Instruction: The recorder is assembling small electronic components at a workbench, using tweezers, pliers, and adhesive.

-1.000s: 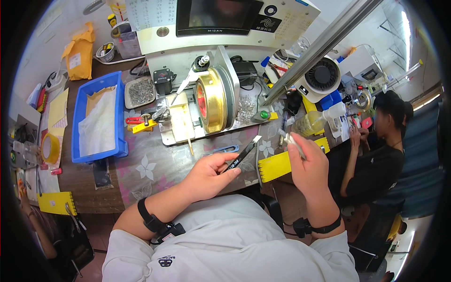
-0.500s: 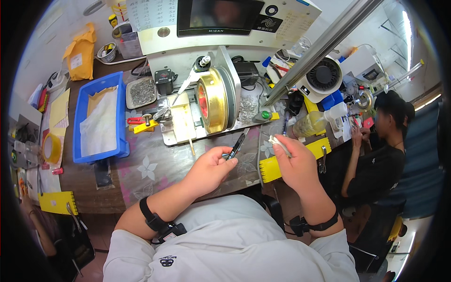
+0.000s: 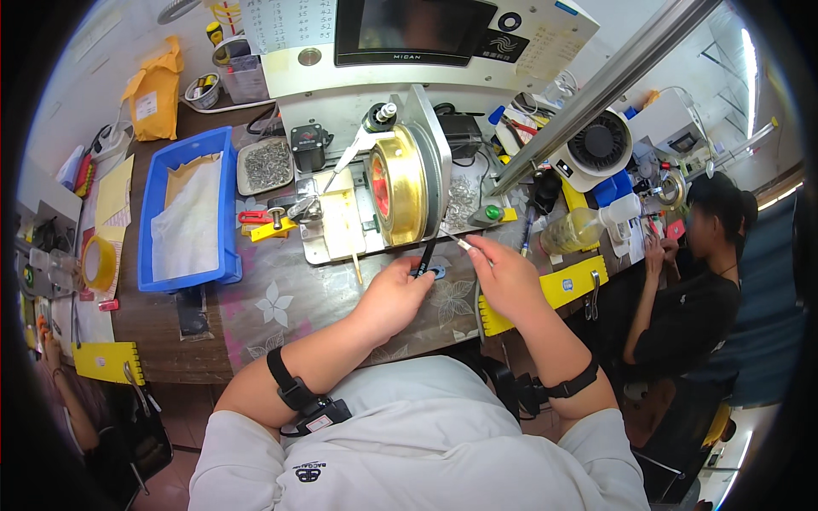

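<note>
My left hand [image 3: 388, 298] is closed around a slim black tool [image 3: 430, 253] with a pale blue end beside the fingertips. It is held over the table's near part, below the gold wheel [image 3: 400, 192] of the machine. To its right, my right hand [image 3: 509, 285] pinches a thin white and silver stick-like piece [image 3: 462, 243]. That piece points up and left toward the upper end of the black tool; whether the two touch I cannot tell. The fingers of the right hand hide its lower part.
A blue tray [image 3: 228, 255] with white sheeting stands on the left, next to a dish of small metal parts [image 3: 264, 166]. The machine's screen [image 3: 409, 30] rises behind. A yellow strip [image 3: 545, 294] lines the right front edge. A co-worker [image 3: 694, 281] sits at the right.
My right hand has moved left and turned inward, bringing its thin piece close to the black tool. The black tool stands more upright, its pale blue end now showing. The view has shifted slightly.
</note>
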The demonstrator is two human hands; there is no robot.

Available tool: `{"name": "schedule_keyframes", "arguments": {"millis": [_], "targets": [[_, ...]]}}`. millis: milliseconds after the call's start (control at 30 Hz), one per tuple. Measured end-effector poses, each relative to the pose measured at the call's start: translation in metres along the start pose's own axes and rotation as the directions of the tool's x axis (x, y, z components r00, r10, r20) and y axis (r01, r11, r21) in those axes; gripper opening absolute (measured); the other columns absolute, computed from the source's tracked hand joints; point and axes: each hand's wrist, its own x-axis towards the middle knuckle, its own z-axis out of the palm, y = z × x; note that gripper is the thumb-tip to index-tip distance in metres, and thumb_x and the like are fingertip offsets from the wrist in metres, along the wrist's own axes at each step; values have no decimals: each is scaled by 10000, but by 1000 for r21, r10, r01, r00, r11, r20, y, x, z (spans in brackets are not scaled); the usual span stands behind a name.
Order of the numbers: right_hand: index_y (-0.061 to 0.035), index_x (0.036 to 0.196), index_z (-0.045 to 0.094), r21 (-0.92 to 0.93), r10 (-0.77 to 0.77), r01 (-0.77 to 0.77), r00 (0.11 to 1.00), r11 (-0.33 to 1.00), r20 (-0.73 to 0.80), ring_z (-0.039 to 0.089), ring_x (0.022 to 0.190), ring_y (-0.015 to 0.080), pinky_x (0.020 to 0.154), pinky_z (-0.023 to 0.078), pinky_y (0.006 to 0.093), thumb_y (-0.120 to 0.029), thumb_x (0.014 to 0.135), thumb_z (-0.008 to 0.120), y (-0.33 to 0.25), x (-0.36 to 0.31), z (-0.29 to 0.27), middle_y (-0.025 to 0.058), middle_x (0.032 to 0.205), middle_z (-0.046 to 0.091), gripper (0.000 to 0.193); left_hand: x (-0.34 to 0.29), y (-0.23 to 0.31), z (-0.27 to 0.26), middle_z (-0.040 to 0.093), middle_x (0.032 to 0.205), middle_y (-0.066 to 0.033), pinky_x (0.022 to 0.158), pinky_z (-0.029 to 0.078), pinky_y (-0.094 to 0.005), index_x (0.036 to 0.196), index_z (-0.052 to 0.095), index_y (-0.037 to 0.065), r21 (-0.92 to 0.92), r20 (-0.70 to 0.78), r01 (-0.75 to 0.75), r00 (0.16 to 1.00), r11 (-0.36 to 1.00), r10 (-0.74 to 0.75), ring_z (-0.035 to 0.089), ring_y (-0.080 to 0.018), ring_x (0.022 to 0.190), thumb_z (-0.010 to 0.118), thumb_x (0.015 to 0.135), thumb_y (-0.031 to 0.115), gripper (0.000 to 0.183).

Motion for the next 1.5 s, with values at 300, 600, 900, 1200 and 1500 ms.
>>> {"name": "schedule_keyframes", "arguments": {"millis": [300, 600, 900, 1200, 1500], "targets": [[-110, 1097, 660, 52, 47, -52, 994, 997, 98, 639, 886, 353, 767, 504, 427, -313, 945, 516, 2, 8, 7, 150, 937, 681, 292, 4, -4, -1, 596, 703, -48, 567, 433, -299, 1171, 568, -38, 88, -25, -16, 1000, 996, 19, 523, -123, 596, 536, 914, 162, 327], [-122, 1111, 654, 89, 121, -139, 975, 986, 184, 640, 880, 365, 762, 504, 423, -335, 956, 500, -4, 8, 5, 162, 931, 679, 306, 0, 0, -5, 618, 711, -119, 659, 464, -327, 1164, 604, 4, 222, -28, -53, 998, 974, 60, 584, -189, 654, 504, 919, 166, 310], [-118, 1103, 653, 66, 107, -121, 976, 990, 189, 639, 870, 368, 750, 502, 437, -332, 956, 500, -4, 8, 6, 171, 920, 674, 301, -5, 8, -5, 653, 775, -159, 701, 477, -349, 1183, 606, 41, 323, -33, -57, 997, 945, 71, 619, -253, 699, 512, 914, 174, 314], [-106, 1091, 653, 64, 82, -93, 983, 994, 162, 635, 849, 382, 735, 502, 448, -309, 957, 497, -7, 9, 9, 181, 893, 669, 289, -5, 10, -5, 654, 826, -216, 737, 487, -379, 1185, 606, 47, 414, -44, -40, 997, 909, 64, 639, -340, 775, 521, 908, 190, 323], [-95, 1126, 638, 62, 126, -141, 971, 988, 204, 643, 902, 361, 778, 503, 408, -303, 966, 497, -4, 10, 11, 180, 962, 673, 298, -4, 9, -6, 653, 820, -216, 733, 486, -373, 1205, 597, 42, 401, -34, -55, 997, 914, 76, 641, -329, 769, 513, 910, 194, 342]]}}
